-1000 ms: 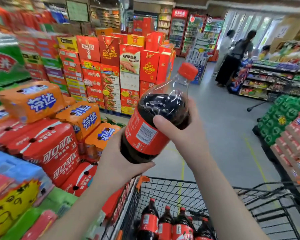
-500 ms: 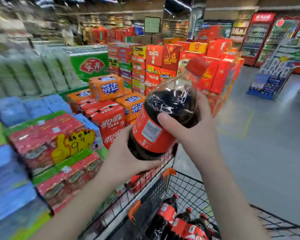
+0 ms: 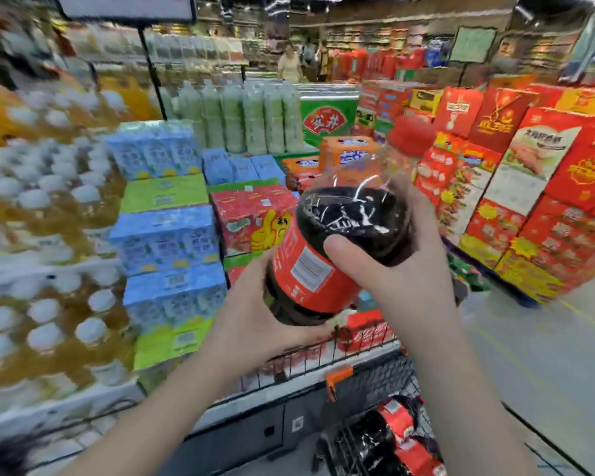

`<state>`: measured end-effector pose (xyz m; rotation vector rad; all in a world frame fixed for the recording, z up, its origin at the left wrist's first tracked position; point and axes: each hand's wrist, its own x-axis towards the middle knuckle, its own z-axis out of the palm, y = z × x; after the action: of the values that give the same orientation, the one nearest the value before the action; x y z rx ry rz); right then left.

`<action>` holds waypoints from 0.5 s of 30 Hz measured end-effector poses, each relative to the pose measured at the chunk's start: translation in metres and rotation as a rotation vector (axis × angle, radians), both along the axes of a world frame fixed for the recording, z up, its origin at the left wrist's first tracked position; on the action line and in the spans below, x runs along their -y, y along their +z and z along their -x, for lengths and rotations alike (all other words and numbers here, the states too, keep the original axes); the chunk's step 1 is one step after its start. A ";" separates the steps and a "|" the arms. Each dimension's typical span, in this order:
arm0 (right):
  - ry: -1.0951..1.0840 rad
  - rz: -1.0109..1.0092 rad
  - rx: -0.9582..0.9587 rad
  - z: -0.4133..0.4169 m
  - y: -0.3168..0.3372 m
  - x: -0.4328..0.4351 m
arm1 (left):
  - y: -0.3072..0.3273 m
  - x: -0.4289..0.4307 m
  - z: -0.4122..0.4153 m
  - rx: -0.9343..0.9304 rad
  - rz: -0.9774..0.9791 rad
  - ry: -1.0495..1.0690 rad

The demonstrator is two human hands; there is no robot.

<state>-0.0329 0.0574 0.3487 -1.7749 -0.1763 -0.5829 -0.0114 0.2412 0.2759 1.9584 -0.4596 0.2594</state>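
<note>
Cola bottle [image 3: 327,255]: dark drink, red label, held tilted in the air above the shopping cart [image 3: 375,376], neck pointing up and away.
Right hand [image 3: 399,280]: wrapped round the bottle's upper body, thumb across the front.
Left hand [image 3: 255,317]: cupped under the base, grasping it.
Cap [image 3: 412,136]: red, on the neck.

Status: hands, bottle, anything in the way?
Left hand cups the cola bottle at its base; right hand grips its upper body. Bottle tilted, cap on. Cart below holds more bottles; nothing between.
</note>
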 end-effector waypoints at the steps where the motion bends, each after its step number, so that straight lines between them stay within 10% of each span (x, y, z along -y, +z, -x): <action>1: 0.045 -0.011 -0.022 -0.001 0.000 -0.010 | 0.002 -0.012 0.006 0.003 -0.002 0.024; 15: 0.479 -0.119 0.053 0.037 0.017 -0.238 | 0.017 -0.233 0.113 0.052 0.026 0.381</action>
<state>-0.0695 0.2956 0.3660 -1.5295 -0.5734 -0.2856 -0.1248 0.4739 0.2930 2.0075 -0.1111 0.5556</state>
